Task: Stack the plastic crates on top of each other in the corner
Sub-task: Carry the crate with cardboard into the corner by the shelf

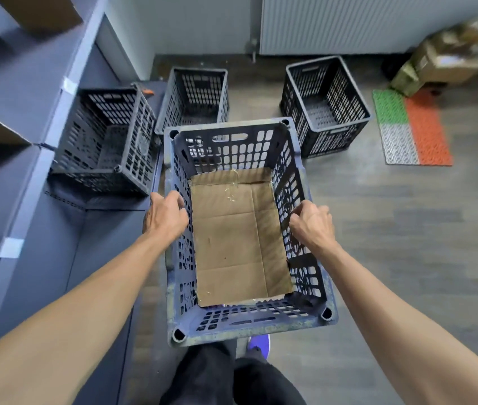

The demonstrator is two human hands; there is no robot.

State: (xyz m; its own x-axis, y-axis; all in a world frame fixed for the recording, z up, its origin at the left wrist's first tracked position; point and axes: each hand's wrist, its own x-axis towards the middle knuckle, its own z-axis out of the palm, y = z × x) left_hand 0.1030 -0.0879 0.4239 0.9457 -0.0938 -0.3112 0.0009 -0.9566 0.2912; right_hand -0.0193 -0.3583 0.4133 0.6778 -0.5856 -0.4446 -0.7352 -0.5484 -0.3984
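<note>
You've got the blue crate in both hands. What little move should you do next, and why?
Probably carry the blue plastic crate, lined with a brown cardboard sheet, forward over the middle black slotted plastic crate by the far wall. The left hand and right hand already grip its side rims, and that black crate stands upright and empty.
</note>
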